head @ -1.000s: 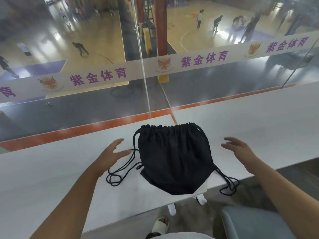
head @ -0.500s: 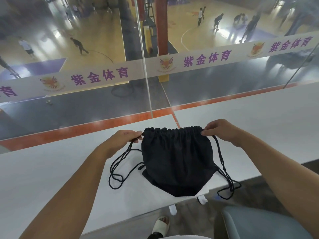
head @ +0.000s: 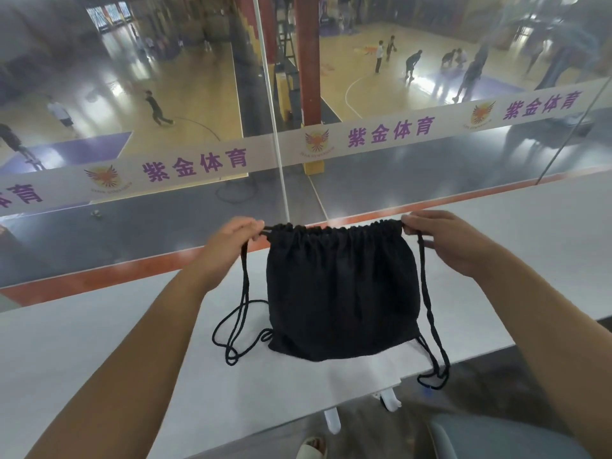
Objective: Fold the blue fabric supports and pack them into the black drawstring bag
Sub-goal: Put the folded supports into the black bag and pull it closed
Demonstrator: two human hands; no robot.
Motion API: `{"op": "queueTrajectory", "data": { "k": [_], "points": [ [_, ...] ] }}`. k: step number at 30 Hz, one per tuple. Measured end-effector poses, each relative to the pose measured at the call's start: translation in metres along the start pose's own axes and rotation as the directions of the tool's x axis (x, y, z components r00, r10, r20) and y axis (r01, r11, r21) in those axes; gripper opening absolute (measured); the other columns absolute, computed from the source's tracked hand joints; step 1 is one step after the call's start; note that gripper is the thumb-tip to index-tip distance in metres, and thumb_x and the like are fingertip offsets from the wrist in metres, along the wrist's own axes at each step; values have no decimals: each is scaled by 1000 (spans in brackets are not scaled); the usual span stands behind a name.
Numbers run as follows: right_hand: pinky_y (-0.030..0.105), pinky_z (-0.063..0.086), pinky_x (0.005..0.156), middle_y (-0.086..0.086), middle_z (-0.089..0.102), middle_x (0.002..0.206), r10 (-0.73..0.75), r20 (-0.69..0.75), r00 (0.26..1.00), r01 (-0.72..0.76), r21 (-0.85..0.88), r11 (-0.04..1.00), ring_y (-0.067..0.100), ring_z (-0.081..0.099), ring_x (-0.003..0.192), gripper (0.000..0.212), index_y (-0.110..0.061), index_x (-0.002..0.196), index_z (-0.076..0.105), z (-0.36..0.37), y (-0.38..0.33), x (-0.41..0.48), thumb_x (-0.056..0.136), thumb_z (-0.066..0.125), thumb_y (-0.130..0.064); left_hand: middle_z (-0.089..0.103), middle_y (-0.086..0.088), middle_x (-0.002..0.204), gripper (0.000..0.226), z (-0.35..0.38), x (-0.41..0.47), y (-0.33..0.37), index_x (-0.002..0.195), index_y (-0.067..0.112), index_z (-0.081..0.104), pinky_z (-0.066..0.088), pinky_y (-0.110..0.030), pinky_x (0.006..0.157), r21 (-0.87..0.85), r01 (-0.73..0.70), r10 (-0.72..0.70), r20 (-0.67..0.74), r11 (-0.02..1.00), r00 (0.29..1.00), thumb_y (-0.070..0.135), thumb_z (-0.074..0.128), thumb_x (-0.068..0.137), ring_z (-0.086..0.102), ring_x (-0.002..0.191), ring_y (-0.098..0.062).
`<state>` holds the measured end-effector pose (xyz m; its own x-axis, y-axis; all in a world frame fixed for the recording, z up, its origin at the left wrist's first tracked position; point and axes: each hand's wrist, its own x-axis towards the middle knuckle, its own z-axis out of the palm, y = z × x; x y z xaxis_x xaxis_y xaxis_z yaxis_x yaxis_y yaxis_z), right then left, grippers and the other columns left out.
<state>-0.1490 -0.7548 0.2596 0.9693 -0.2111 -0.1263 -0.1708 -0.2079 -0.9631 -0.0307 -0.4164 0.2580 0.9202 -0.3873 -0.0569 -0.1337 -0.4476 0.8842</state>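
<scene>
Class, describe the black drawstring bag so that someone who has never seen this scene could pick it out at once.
Find the long white counter beside the glass wall. At its middle a black drawstring bag is held by its gathered top between the left hand and right hand. It is the only dark cloth there, trailing black cords.

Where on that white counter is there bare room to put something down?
The white counter is bare left of the left forearm, and again right of the right hand, toward the glass. The middle is crowded: the black drawstring bag, held by both hands, left hand, with cord loops trailing beside it.
</scene>
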Motion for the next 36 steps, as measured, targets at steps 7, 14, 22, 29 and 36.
{"op": "queueTrajectory", "data": {
  "k": [7,14,22,29,36],
  "points": [
    [33,34,87,-13,58,70,-321,-87,943,321,-12,947,14,50,82,38,-20,64,63,-25,-61,-29,100,55,-25,59,10,101,18,-47,-14,43,91,15,58,34,-33,106,-286,-267,220,-186,920,958,31,57,98,53,111,-14],
    [23,35,78,1,54,78,-49,-97,994,43,-72,996,16,48,83,31,-4,66,59,-47,37,-31,95,60,-13,56,1,104,17,-55,-15,-74,83,20,59,35,-40,109,-169,47,-102,-333,985,938,14,57,99,55,101,-16],
    [40,40,102,-4,67,84,250,-119,961,-236,117,965,14,61,95,53,-18,72,69,-16,101,-46,57,81,-67,68,3,90,46,-37,-25,-114,85,11,67,43,-40,97,-43,206,-210,-99,978,973,55,56,92,61,98,-22],
    [31,40,98,-11,57,133,303,-55,951,-300,62,952,10,50,127,64,-46,123,62,42,128,-72,65,88,-47,49,18,139,47,21,-36,-117,135,40,50,41,-35,101,-8,254,-252,111,967,961,53,62,91,46,130,-10],
    [17,43,99,-29,55,126,9,-146,989,-56,-318,946,-8,54,113,63,-36,137,53,95,139,-74,83,80,-19,52,40,120,61,82,-56,-134,133,45,43,41,-18,100,55,125,-132,146,991,980,26,77,86,51,104,21]
  ]
}}
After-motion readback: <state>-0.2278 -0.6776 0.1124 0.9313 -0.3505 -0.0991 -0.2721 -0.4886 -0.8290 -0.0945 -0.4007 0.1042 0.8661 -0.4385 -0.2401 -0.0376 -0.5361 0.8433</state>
